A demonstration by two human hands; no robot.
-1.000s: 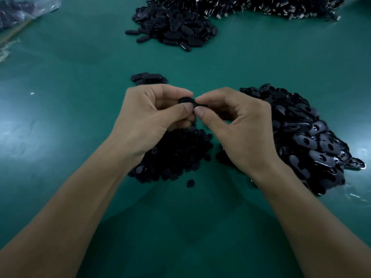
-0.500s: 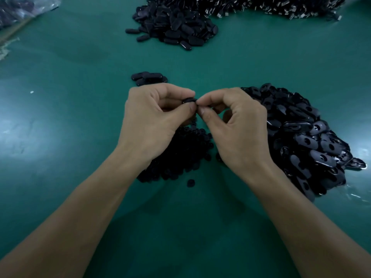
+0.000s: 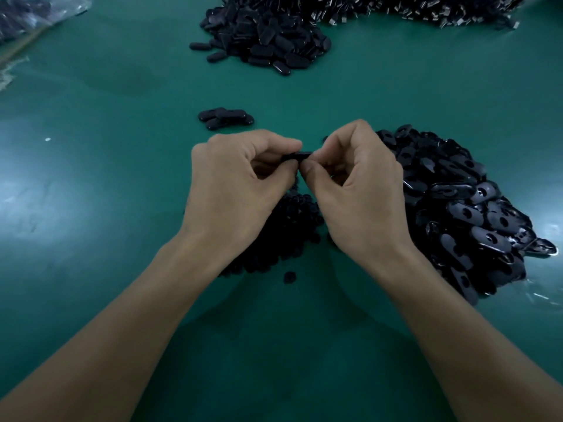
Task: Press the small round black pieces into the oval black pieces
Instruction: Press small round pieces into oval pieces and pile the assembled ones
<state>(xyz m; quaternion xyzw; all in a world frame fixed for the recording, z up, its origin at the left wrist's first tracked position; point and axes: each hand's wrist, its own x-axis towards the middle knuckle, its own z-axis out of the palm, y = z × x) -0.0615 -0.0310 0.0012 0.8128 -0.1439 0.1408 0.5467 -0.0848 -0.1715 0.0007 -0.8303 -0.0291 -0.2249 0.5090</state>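
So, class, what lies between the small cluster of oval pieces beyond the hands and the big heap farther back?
Nothing: in the head view, bare green table separates the small cluster from the far heap.

Left hand and right hand pinch one oval black piece between them.

Counter: smooth green mat, faint sheen under the lights. Oval pieces: black plastic, glossy, catching highlights. Small round pieces: black, duller, nearly matt. Far heap: glossy black plastic. Bag: clear, crinkled plastic film.
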